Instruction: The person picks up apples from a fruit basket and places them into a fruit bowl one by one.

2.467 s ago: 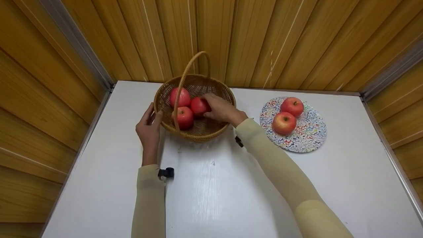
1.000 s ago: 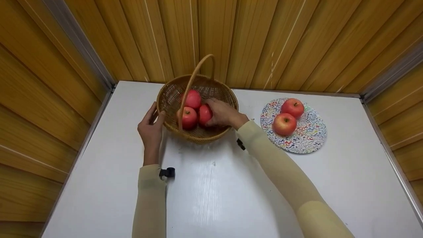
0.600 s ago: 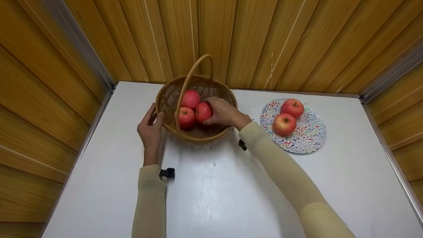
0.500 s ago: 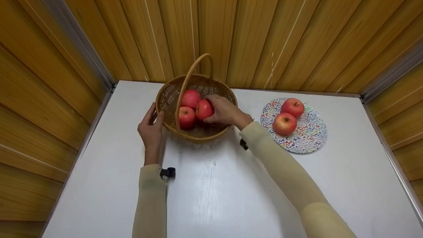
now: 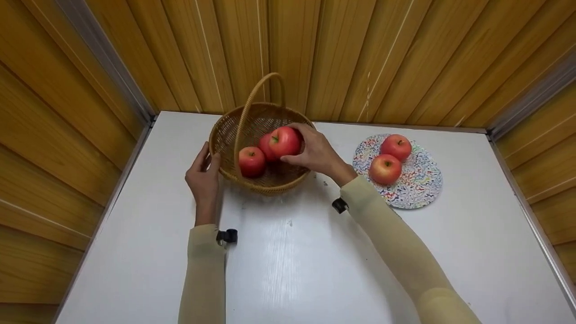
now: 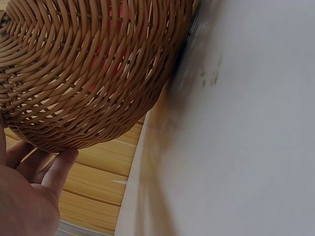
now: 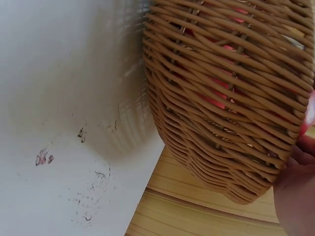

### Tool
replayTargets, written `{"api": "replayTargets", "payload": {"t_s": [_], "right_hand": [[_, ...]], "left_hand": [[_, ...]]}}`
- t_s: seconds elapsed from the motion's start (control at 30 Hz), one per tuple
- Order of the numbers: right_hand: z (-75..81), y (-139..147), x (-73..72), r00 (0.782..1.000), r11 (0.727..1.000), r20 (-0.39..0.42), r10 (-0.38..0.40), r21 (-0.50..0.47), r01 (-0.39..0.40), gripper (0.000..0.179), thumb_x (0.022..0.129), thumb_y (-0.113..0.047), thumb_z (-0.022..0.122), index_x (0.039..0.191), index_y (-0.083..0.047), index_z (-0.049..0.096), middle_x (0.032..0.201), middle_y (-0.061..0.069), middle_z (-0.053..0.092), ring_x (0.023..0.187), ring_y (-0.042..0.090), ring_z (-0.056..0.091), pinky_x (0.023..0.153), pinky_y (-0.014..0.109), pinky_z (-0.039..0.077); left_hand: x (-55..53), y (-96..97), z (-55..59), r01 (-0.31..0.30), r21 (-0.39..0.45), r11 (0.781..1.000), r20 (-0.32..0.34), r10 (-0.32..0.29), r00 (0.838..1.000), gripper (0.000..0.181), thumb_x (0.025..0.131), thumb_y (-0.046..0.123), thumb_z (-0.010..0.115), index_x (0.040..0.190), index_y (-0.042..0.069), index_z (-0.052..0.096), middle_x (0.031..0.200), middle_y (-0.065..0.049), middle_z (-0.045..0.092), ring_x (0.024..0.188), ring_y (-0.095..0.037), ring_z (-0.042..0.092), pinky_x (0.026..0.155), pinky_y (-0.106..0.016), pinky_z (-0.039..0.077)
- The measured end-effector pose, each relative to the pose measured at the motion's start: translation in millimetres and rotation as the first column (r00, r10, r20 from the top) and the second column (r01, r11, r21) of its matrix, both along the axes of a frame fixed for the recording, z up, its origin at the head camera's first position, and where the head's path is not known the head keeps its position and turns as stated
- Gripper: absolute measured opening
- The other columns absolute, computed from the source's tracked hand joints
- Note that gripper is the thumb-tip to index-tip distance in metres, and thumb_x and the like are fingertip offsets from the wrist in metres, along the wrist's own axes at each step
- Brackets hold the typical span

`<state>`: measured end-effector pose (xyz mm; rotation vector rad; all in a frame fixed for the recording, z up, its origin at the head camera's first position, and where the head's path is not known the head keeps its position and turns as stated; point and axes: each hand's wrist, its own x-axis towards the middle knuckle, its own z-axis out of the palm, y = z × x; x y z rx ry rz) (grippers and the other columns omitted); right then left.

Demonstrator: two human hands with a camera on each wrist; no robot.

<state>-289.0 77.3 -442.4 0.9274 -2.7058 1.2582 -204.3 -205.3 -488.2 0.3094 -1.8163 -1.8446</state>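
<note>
In the head view, a round wicker basket point(image 5: 274, 186) with a tall arched handle stands at the back of the white table. My left hand point(image 5: 203, 180) holds its left side, thumb at the rim and fingers against the outer wall; the left wrist view shows these fingers point(image 6: 59, 169) on the weave. My right hand point(image 5: 317, 150) grips a red apple point(image 5: 284, 141) by its right side, over the basket, stem facing left. Beneath it lie another red apple point(image 5: 252, 162) and a partly covered one point(image 5: 265, 146). In the right wrist view, the weave hides most of the apples.
Right of the basket lies a round, speckled multicoloured plate point(image 5: 416, 180) bearing two apples, one behind point(image 5: 396, 147) and one in front point(image 5: 385, 169). Wood-look panels point(image 5: 342, 58) rise behind the table's back edge and along both sides.
My right hand has lifted its apple up from among the others and shifted slightly right. The apples in the basket moved about earlier. My left hand stays at the basket's side.
</note>
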Motion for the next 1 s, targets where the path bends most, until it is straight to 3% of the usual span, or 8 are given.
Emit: {"api": "replayTargets", "payload": {"t_s": [0.27, 0.57, 1.0], "right_hand": [[-1.3, 15.8, 15.2, 1.000, 0.975, 0.011, -0.019, -0.223, 0.021, 0.084, 0.083, -0.024, 0.094, 0.150, 0.001, 0.051, 0.142, 0.011, 0.061, 0.129, 0.020, 0.060, 0.108, 0.037, 0.051], [-3.4, 28.5, 29.6, 0.998, 0.932, 0.043, -0.037, -0.358, 0.050, 0.081, 0.083, -0.011, 0.094, 0.149, 0.006, 0.050, 0.144, 0.018, 0.060, 0.136, 0.024, 0.058, 0.113, 0.036, 0.048], [-1.8, 48.8, 41.3, 0.997, 0.865, 0.038, -0.061, -0.497, 0.072, 0.079, 0.082, -0.005, 0.093, 0.148, 0.005, 0.051, 0.145, 0.015, 0.057, 0.132, 0.026, 0.061, 0.112, 0.037, 0.049]], "left_hand": [[1.2, 0.2, 1.2, -0.001, 0.005, 1.000, -0.003, 0.001, 1.000, 0.043, 0.102, 0.005, 0.070, 0.145, 0.001, 0.064, 0.147, -0.016, 0.061, 0.129, -0.033, 0.064, 0.103, -0.031, 0.055], [0.9, 0.0, 1.0, -0.010, 0.012, 1.000, -0.006, 0.010, 1.000, 0.043, 0.102, 0.004, 0.069, 0.144, -0.001, 0.063, 0.147, -0.016, 0.062, 0.131, -0.032, 0.063, 0.106, -0.032, 0.053], [0.3, -2.1, -1.5, 0.000, 0.034, 0.999, 0.011, -0.001, 1.000, 0.043, 0.103, 0.005, 0.068, 0.146, 0.000, 0.063, 0.148, -0.016, 0.061, 0.131, -0.032, 0.063, 0.103, -0.031, 0.055]]}}
